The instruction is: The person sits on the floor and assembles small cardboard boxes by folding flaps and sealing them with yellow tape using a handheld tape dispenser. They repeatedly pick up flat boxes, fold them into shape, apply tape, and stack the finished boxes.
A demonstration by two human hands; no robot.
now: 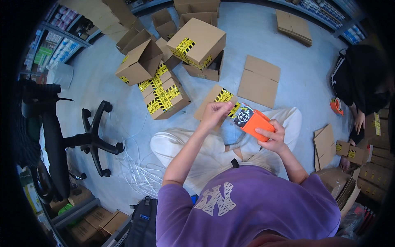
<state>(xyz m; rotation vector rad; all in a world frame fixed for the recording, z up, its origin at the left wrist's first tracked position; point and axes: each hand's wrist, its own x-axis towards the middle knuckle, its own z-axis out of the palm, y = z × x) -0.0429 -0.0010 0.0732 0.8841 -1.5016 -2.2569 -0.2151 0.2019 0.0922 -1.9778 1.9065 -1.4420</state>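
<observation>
The fingers (269,132) of the right hand (275,138) are wrapped around a small orange rectangular box (256,123), which is gripped from its right side and held in the air above the lap. The fingers (224,106) of the left hand (214,114) are pinched together at the box's near end, where a black-and-white label (243,115) is seen; whether the label itself is nipped cannot be told. Both hands are raised over crossed legs in pale trousers (181,144), and a purple printed shirt (251,206) is seen below. On the grey floor (288,61), just beyond the hands, a flat piece of brown cardboard with yellow-and-black tape (216,99) is laid, and a plain flattened brown carton (259,80) lies beside it. Further off, a heap of brown cardboard boxes with yellow-and-black tape (164,74) is piled. A black office chair (61,136) stands to the left, with clear plastic strapping (140,173) tangled near its base. At the right edge a person in black clothing (362,78) is crouched, with an orange tape roll (336,105) nearby
</observation>
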